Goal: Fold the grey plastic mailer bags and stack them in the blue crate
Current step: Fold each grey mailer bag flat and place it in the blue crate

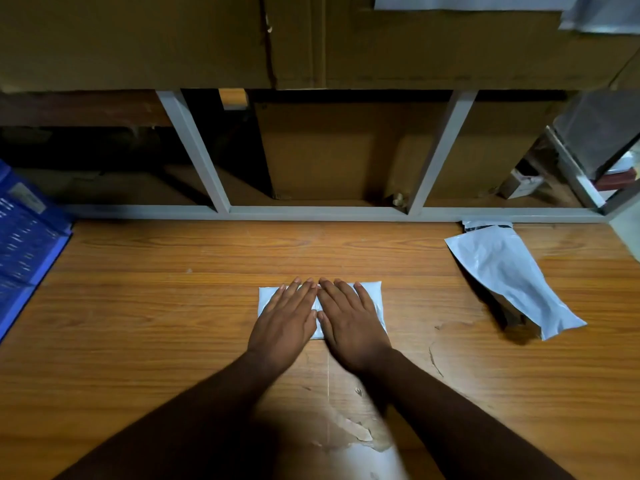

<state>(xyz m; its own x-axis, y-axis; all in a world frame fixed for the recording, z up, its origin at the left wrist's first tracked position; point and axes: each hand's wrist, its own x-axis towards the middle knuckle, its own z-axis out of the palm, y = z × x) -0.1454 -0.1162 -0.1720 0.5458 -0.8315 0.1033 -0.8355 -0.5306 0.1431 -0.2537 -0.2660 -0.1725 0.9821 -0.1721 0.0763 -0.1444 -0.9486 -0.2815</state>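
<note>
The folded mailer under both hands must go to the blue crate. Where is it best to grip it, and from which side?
Probably the left short end of the folded mailer, the side facing the blue crate. That end shows bare beyond the left hand. It lies flat on the table, so slide the thumb under the edge and pinch all layers to keep the fold closed.

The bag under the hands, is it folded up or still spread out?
Folded. The bag is a small neat rectangle, and both hands, left and right, press flat on it.

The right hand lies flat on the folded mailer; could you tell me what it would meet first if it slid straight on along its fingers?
Probably bare wooden table, then the grey frame rail at its far edge; the right hand points slightly leftward.
</note>
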